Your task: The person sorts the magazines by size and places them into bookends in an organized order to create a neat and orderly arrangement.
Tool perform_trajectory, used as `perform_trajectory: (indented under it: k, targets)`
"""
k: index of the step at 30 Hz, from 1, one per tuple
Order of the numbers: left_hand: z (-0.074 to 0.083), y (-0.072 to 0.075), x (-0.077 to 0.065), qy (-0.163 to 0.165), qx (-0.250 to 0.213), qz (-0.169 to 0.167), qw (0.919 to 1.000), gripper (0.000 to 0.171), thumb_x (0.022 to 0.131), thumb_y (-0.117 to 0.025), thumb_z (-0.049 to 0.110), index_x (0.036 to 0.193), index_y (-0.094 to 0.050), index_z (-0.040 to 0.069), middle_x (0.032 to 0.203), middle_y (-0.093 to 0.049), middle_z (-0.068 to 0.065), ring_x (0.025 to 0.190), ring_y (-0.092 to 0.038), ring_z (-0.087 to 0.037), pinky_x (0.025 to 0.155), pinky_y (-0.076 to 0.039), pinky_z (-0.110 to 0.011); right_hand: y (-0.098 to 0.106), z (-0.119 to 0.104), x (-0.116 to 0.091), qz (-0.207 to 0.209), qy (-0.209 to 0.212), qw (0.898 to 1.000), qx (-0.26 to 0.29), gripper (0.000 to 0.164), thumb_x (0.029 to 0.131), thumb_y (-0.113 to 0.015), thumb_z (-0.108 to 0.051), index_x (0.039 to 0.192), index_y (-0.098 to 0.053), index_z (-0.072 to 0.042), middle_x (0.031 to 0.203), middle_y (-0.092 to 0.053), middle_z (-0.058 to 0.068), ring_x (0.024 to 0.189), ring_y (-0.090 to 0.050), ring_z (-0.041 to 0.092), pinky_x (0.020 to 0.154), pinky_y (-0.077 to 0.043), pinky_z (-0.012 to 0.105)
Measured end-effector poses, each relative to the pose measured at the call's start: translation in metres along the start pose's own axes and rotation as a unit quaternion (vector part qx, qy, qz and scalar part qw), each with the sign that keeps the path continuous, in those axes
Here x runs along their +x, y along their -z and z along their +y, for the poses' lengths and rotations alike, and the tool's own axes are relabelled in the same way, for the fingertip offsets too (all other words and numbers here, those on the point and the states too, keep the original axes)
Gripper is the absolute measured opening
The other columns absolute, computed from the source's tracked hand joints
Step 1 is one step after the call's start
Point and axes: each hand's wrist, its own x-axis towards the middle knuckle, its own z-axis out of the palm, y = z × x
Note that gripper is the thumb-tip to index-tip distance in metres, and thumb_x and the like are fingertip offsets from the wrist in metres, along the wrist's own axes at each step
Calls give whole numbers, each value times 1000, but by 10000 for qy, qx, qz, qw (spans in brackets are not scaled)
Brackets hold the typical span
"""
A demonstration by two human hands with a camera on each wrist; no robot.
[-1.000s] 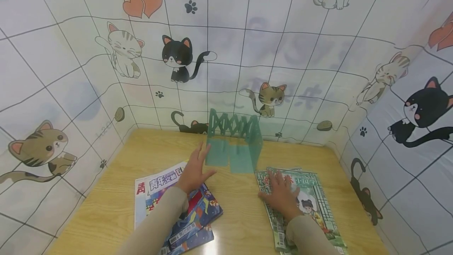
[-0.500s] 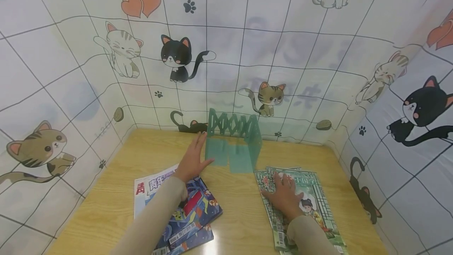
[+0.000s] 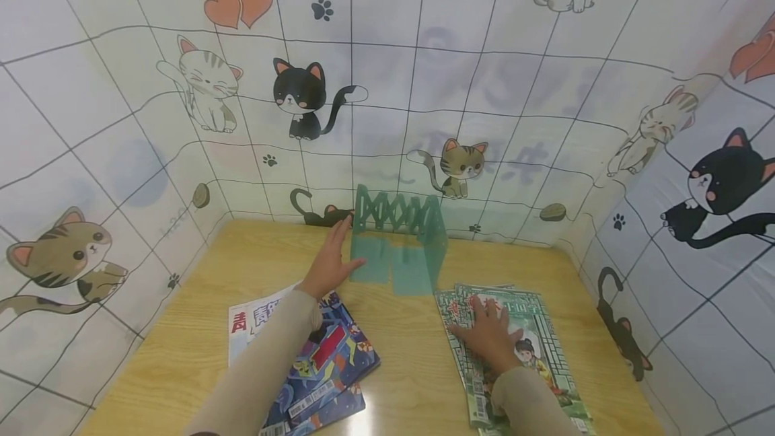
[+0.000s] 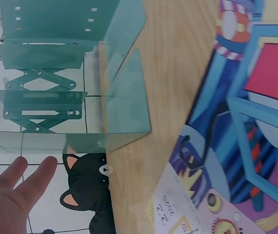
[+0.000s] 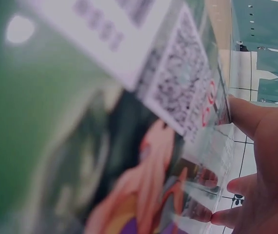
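A teal, see-through expandable book rack (image 3: pixel 413 271) with folding lattice bars stands at the back of the table. My left hand (image 3: pixel 327 262) is at its left side panel, fingers straight and thumb apart; the left wrist view shows the fingertips beside the panel of the rack (image 4: pixel 41 56). On the right, my right hand (image 3: pixel 490 336) lies with spread fingers on a stack of green magazines (image 3: pixel 554 355). The right wrist view has the fingertips touching the glossy cover of the top magazine (image 5: pixel 46 126). Below my left forearm lie blue and white magazines (image 3: pixel 342 358), partly hidden by the sleeve.
The wooden table (image 3: pixel 406 362) shows bare between the two magazine stacks. A white cloth wall (image 3: pixel 387 73) printed with cats and grid lines encloses the back and both sides of the table.
My left hand has moved forward and slightly left, from over the magazines to the rack's left panel. My right hand has slid slightly right on the green magazines. The rack stays put.
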Motion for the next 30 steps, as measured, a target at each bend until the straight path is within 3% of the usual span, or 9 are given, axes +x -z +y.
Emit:
perform_trajectory:
  k: [4, 7, 11, 17, 23, 30]
  targets:
    - [0, 2, 6, 41, -273, 55, 9996, 96, 88, -74, 29, 157, -8, 31, 161, -13, -10, 135, -37, -35, 94, -48, -47, -1, 2, 3, -76, -11, 10000, -18, 104, 79, -62, -70, 155, -22, -11, 157, -9, 28, 138, 4, 57, 88, 4, 85]
    - [-1, 2, 9, 47, -539, 85, 9985, 94, 89, -73, 24, 157, -8, 33, 160, -13, -9, 133, -39, -34, 91, -50, -44, 1, 1, 3, -96, -5, 9999, -40, 102, 79, -64, -67, 154, -24, -10, 156, -12, 28, 138, 1, 57, 89, 1, 85]
    - [0, 3, 13, 11, -810, 140, 9966, 89, 90, -71, 21, 157, -12, 24, 160, -15, -9, 129, -43, -35, 88, -52, -43, 5, -3, 3, -105, -34, 9999, 37, 98, 80, -69, -58, 153, -26, -8, 155, -15, 29, 138, -2, 57, 92, -2, 83]
    - [3, 3, 19, -149, -686, 261, 9972, 81, 92, -69, 20, 156, -20, 14, 158, -21, -11, 132, -40, -34, 101, -41, -48, 10, -9, 3, -194, -144, 9995, 179, 92, 81, -72, -46, 152, -29, -6, 154, -18, 29, 138, -5, 56, 95, -4, 81]
    - [8, 5, 22, -134, -593, 230, 9979, 76, 93, -67, 18, 155, -24, 15, 156, -24, -15, 137, -33, -35, 108, -32, -52, 9, -9, 3, -155, -83, 9995, 258, 81, 78, -72, -29, 147, -37, -5, 148, -28, 29, 136, -17, 53, 94, -8, 82]
    - [7, 5, 26, -161, -568, 220, 9980, 68, 96, -63, 18, 154, -29, 18, 155, -27, -16, 137, -33, -34, 109, -28, -54, 4, -10, 4, -39, 46, 10000, -8, 77, 74, -68, -12, 144, -39, -2, 147, -30, 29, 138, -18, 49, 97, -12, 79]
